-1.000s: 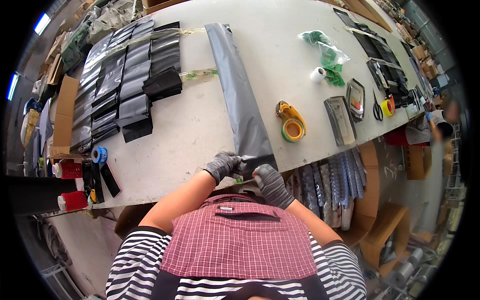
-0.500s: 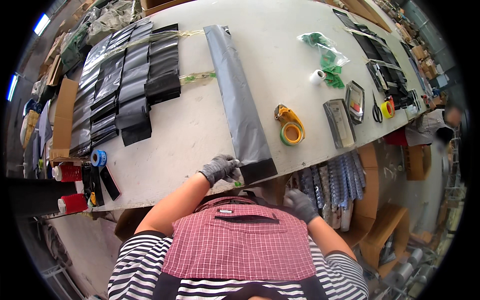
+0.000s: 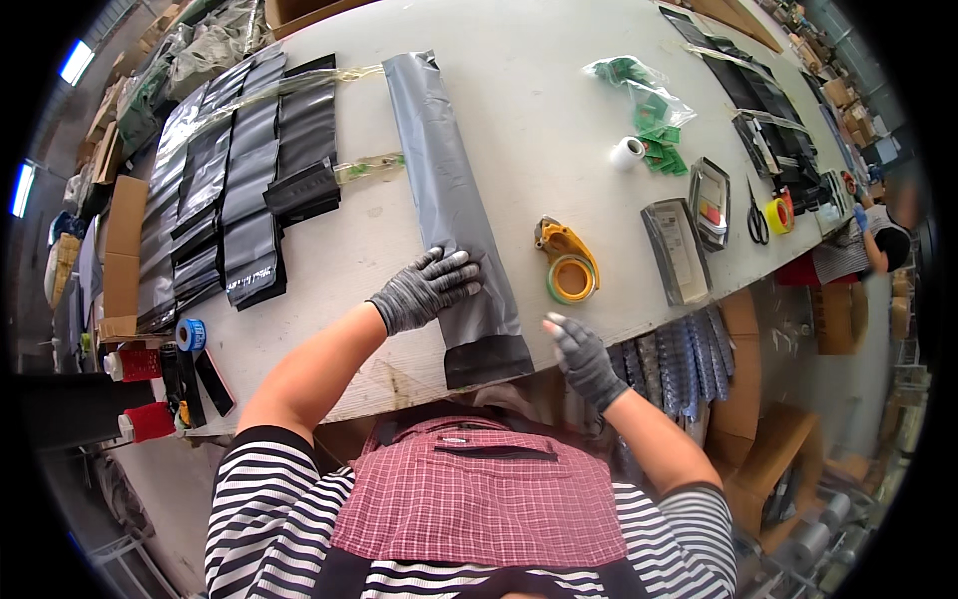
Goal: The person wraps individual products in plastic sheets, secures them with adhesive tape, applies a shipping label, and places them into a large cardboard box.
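A long, narrow package wrapped in grey plastic [image 3: 439, 170] lies lengthwise on the table, its black end near the front edge. My left hand [image 3: 427, 292], in a grey glove, rests flat on its lower part with the fingers spread. Just right of the black end, over the table's front edge, hovers my right hand [image 3: 584, 357], gloved too, with a bare fingertip showing. Its fingers stretch forward and hold nothing that I can see. An orange tape dispenser [image 3: 567, 262] with a roll in it lies to the right of the package.
Stacked black and grey plastic bags [image 3: 249, 170] cover the table's left. Toward the right are green pieces in a clear bag [image 3: 649, 110], a white roll [image 3: 627, 153], two small trays [image 3: 677, 255], scissors [image 3: 756, 215] and yellow tape [image 3: 778, 216]. A co-worker [image 3: 863, 245] is at far right.
My left hand has moved from the package's near corner up onto its top and spread out. My right hand has risen from below the table edge. The package's near end has shifted left and nearer.
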`<state>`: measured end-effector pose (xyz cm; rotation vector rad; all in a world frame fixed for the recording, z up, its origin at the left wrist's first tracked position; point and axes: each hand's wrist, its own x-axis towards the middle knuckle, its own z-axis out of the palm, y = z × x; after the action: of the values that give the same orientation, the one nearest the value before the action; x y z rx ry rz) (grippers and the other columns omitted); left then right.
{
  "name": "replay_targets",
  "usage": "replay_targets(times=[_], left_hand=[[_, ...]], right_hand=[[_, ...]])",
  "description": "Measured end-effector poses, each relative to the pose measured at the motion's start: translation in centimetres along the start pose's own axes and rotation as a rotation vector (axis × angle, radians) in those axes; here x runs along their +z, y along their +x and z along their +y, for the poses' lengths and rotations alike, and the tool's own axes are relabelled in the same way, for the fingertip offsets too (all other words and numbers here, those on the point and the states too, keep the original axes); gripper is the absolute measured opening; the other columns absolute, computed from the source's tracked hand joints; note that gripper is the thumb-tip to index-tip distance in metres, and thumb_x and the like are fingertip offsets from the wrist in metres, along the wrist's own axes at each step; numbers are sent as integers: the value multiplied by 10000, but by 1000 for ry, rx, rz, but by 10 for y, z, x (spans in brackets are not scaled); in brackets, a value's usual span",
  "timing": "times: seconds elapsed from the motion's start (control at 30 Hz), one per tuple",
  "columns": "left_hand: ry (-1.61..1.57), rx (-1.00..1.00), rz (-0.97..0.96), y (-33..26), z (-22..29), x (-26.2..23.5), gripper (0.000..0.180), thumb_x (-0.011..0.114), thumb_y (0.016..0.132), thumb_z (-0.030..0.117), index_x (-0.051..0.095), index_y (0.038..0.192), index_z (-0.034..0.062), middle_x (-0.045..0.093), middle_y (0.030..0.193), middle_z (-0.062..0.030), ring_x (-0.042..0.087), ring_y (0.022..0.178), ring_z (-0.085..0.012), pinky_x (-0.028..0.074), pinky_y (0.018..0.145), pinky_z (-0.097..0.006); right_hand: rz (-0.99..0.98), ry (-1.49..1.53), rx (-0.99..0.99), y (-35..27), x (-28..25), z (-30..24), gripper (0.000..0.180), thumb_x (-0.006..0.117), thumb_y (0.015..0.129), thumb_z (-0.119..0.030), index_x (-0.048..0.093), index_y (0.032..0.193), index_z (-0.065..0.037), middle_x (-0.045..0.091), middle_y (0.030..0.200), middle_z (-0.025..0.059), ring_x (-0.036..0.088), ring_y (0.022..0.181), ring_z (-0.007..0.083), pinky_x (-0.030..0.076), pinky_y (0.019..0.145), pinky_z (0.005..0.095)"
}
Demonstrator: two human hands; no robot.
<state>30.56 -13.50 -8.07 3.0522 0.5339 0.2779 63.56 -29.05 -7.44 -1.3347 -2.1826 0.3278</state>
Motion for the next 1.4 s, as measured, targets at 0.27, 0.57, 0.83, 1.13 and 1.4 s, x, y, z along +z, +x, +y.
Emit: replay_targets(times=[0.27,0.57,0.83,1.13,1.4], left_hand=[[-135,-182,6,2,26,-15,486,574,833,165,577,1315,228,443,1466,-89,320,1420,-337,244,1162,-522],[-1349,-1386,737,-34,94,18,278,514,1015,243,678,987,20,609,742,-13,558,644,-105,483,624,-254],[-639,-816,804,-17,100,-68,98,551,962,119,607,958,38,633,867,-75,590,789,-174,478,730,-307],[-119,-1092,-65,97,76,-23,813,580,896,408,237,1477,-45,160,1548,-293,132,1453,-440,159,1159,-566],[-272,-1411,125,111,17,-8,1276,858,648,323,-16,1528,26,278,1453,-346,317,1362,-461,329,1123,-416]], right_hand=[[-56,320,-210,70,25,-1,206,617,822,-52,637,1025,-85,642,1178,136,586,1149,302,477,937,379],[148,603,555,130,49,-39,218,584,943,-208,644,915,-1,622,757,200,613,749,359,497,706,407],[-29,342,809,122,94,-7,341,574,926,-339,637,846,-13,653,798,236,621,765,418,486,742,479],[-20,442,743,118,108,-4,305,540,930,-336,659,896,-57,665,877,235,631,839,428,492,755,487],[24,776,475,74,-50,48,226,636,868,-169,673,1052,-45,700,964,145,667,884,242,524,837,356]])
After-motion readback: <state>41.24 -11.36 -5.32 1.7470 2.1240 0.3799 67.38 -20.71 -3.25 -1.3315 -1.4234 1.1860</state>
